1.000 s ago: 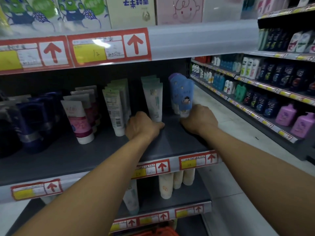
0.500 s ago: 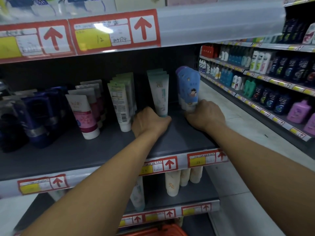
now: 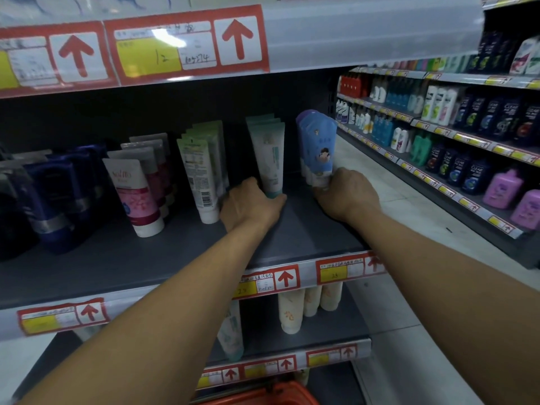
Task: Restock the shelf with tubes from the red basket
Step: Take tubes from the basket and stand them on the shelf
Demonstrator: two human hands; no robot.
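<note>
On the dark shelf point(image 3: 292, 229), the cap end of a pale teal tube point(image 3: 270, 159) is held by the left hand point(image 3: 251, 204), its fingers curled round the base. A blue tube with a cartoon figure point(image 3: 318, 147), at the front of its row, is gripped at its white cap by the right hand point(image 3: 346, 194). Both tubes stand upright, cap down, near the shelf's right end. Only the rim of the red basket point(image 3: 263, 394) is seen, at the bottom edge below the lower shelves; its contents are hidden.

A risk is judged here: the tubes stand on narrow caps in tight rows, so a nudge while either hand is drawn away could topple the front tube and knock down those behind it. The blue row sits near the shelf's open right end, where a tipped tube might fall to the floor.

Of the writing, "Sofito" or similar is read uncertainly on the pink and white tube point(image 3: 134, 197). A handwritten "12" is seen on the yellow price tag point(image 3: 149, 58) above, beside red arrows. "CLEAR" is legible on the dark bottles point(image 3: 473, 173) across the aisle. Other labels are too blurred to read.
</note>
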